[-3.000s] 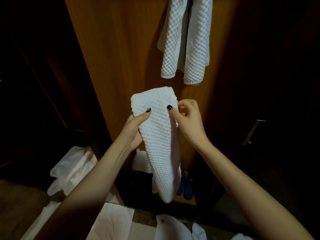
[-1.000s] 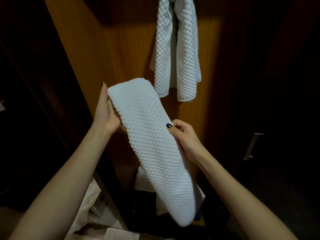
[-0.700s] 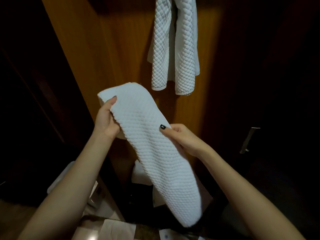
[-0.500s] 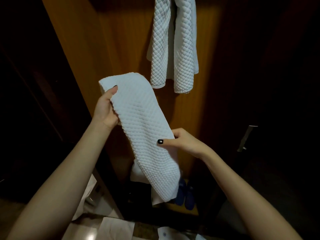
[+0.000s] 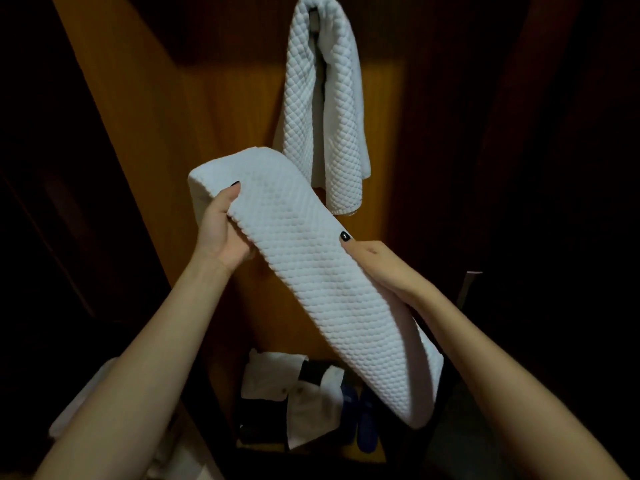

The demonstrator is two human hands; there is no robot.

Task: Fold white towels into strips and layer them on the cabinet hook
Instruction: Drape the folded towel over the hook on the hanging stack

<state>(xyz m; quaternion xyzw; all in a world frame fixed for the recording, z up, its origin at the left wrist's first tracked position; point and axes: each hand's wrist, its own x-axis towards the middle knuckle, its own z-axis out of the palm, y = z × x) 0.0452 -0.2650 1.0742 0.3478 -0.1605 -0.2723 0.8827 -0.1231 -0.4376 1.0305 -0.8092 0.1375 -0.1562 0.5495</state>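
A white quilted towel folded into a long strip (image 5: pixel 311 271) slants from upper left to lower right in front of me. My left hand (image 5: pixel 221 233) grips its upper end, thumb on top. My right hand (image 5: pixel 377 263) holds the strip's right edge near the middle, thumb on the face and fingers hidden behind. Above, a second white quilted towel (image 5: pixel 322 109) hangs draped over the cabinet hook (image 5: pixel 313 20), both ends down against the wooden cabinet panel (image 5: pixel 194 109).
White cloths (image 5: pixel 287 393) and blue slippers (image 5: pixel 363 420) lie low in the cabinet. A metal door handle (image 5: pixel 465 289) shows on the dark door at right. More white fabric (image 5: pixel 79 403) lies at lower left. Surroundings are dark.
The view has tilted up, showing the hook. My right hand rose and swung the strip's lower end out to the right. My left hand kept its grip on the upper end.
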